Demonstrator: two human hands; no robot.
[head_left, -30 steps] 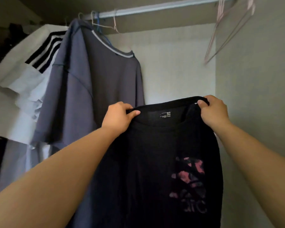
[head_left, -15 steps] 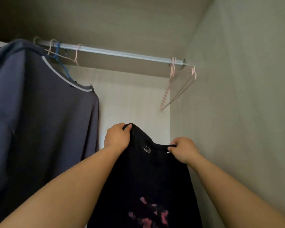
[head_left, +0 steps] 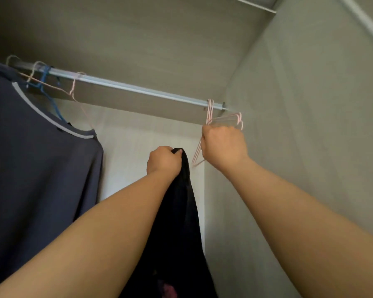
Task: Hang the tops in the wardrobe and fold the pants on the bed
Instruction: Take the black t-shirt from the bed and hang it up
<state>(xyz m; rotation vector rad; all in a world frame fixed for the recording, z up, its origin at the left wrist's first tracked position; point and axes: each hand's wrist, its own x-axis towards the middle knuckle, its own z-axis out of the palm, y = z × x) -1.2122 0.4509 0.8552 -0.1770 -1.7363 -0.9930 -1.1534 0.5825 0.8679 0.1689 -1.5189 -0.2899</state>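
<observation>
Black top (head_left: 181, 211) hangs bunched from our left hand (head_left: 163, 161), whose fingers are curled tight round the fabric at its upper edge. It sits inside the wardrobe, just in front of the pale back wall (head_left: 138, 134). The cloth drops straight down between our two forearms, and a patch of pink print shows on it near the bottom of the view. Our right hand (head_left: 223, 145) is raised a little higher and to the right, its fingers closed round the pink wire hangers (head_left: 237, 119) that hook over the right end of the metal rail (head_left: 138, 89), close to the wardrobe's side wall (head_left: 299, 147). How many hangers are in that bunch we cannot tell. Our hands are near each other but apart. Over on the left a grey top (head_left: 41, 168) with a pale neckline trim hangs from the same rail, a blue hanger (head_left: 45, 82) showing at its collar, well apart from the black top.
</observation>
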